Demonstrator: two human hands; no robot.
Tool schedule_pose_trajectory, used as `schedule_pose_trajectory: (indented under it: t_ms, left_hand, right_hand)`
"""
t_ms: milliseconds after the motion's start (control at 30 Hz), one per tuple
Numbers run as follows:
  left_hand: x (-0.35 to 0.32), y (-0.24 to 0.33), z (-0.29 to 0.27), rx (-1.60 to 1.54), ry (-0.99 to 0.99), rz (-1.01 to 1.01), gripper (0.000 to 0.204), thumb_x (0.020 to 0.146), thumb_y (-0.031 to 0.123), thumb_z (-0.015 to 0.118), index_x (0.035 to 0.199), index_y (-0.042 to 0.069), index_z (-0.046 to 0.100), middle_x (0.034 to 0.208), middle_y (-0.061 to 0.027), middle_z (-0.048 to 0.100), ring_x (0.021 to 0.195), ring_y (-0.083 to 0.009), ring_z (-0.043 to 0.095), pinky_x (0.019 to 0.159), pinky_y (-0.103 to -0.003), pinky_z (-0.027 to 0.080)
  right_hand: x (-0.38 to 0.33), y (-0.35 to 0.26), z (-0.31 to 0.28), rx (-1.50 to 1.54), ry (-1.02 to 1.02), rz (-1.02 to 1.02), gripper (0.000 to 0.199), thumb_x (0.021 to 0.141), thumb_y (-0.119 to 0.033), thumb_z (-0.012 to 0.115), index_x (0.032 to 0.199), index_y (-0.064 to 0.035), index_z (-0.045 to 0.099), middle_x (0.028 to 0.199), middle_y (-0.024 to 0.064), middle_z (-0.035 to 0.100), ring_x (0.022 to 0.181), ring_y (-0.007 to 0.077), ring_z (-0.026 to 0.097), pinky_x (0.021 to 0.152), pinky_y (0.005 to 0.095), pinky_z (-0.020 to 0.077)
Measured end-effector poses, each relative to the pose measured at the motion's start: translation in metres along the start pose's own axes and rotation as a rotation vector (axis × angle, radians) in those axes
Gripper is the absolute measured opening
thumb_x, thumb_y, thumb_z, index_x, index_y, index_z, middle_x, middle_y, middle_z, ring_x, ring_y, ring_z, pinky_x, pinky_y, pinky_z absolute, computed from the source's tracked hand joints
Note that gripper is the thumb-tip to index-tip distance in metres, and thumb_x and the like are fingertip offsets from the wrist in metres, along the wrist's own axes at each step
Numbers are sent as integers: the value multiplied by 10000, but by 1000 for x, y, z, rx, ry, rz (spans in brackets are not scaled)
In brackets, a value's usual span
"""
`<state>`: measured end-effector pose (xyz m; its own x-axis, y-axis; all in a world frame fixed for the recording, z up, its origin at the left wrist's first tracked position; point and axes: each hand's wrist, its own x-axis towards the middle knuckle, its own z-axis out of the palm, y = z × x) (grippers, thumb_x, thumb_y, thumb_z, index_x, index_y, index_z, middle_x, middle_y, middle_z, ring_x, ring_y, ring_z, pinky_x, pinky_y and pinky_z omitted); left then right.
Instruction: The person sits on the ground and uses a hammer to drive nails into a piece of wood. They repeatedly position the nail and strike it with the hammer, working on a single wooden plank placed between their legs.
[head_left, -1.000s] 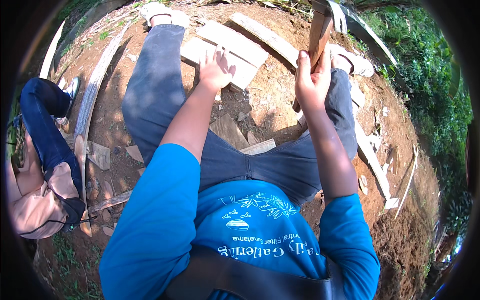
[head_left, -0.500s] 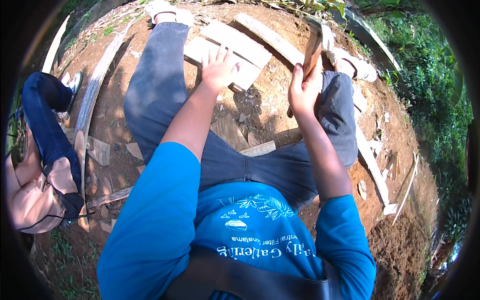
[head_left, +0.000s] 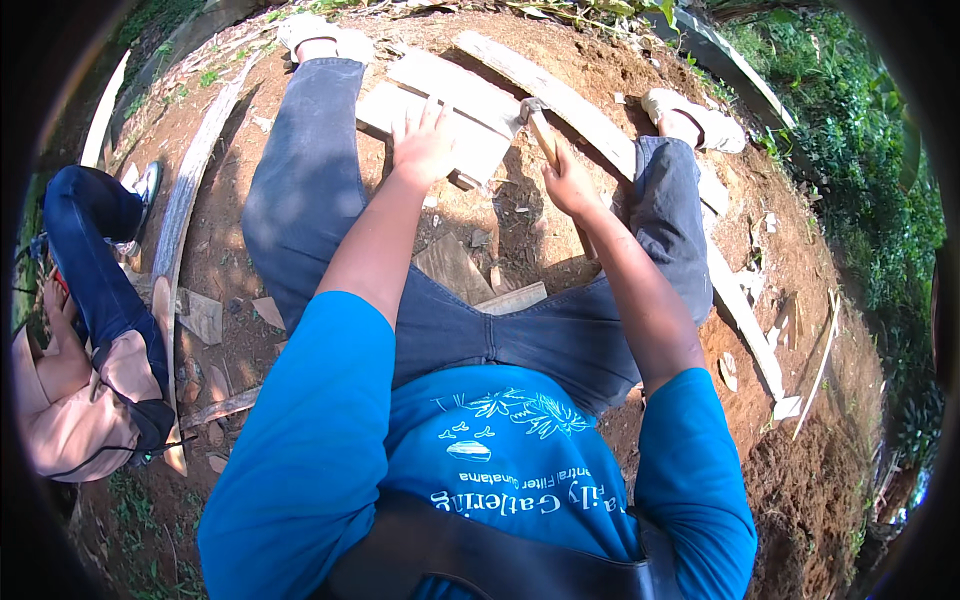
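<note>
My left hand [head_left: 422,150] lies flat with fingers spread on pale wooden boards [head_left: 484,150] placed side by side on the ground between my legs. My right hand [head_left: 572,186] is closed round the wooden handle of a hammer [head_left: 543,134]. The hammer's metal head is at the right end of the boards; whether it touches them I cannot tell. Under the near edge of the boards shows a dark wooden piece [head_left: 464,180]. Any nail there is too small to make out.
A long plank [head_left: 550,95] lies beyond the boards, and another long plank [head_left: 195,170] lies at left. Wood scraps [head_left: 455,265] are scattered on the brown soil near my lap. Another person [head_left: 95,300] sits at far left. Green plants [head_left: 850,150] grow along the right.
My right hand has swung the hammer down and to the left, from beside my right knee to the boards' right end. My left hand stays on the boards.
</note>
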<state>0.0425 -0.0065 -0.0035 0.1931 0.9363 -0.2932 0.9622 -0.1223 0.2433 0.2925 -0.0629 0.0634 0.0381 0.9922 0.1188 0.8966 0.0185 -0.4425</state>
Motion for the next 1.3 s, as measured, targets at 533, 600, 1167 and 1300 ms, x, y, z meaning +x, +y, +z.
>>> schedule_pose_trajectory:
  t_ms: [533, 600, 1167, 1300]
  left_hand:
    - [4, -16, 23, 56, 90, 21, 716, 981, 489, 452, 1600, 204, 232, 1684, -83, 128, 1516, -417, 162, 1221, -589, 85]
    - [-1, -21, 19, 43, 73, -22, 714, 979, 492, 451, 1598, 203, 241, 1685, -83, 129, 1515, -419, 165, 1221, -590, 82]
    - [-7, -24, 9, -2, 81, -62, 695, 984, 490, 430, 1601, 231, 242, 1692, -63, 106, 1520, -414, 150, 1221, -596, 64]
    - [4, 5, 8, 15, 58, 21, 693, 986, 483, 429, 1603, 234, 234, 1691, -65, 117, 1518, -415, 161, 1219, -601, 66]
  right_hand:
    - [26, -28, -17, 401, -171, 224, 538, 929, -206, 628, 1416, -16, 499, 1291, 245, 620, 1260, 354, 580, 1071, 425, 432]
    - [35, -67, -53, 607, 32, 94, 469, 981, -175, 589, 1417, -64, 457, 1055, 119, 585, 940, 203, 523, 811, 321, 411]
    - [38, -93, -56, 706, 164, 12, 510, 990, -138, 552, 1471, -41, 411, 1134, 164, 628, 966, 198, 609, 888, 311, 485]
    - [20, 18, 15, 103, -466, 239, 573, 933, -233, 587, 1462, -75, 435, 1218, 259, 638, 1115, 374, 644, 956, 426, 502]
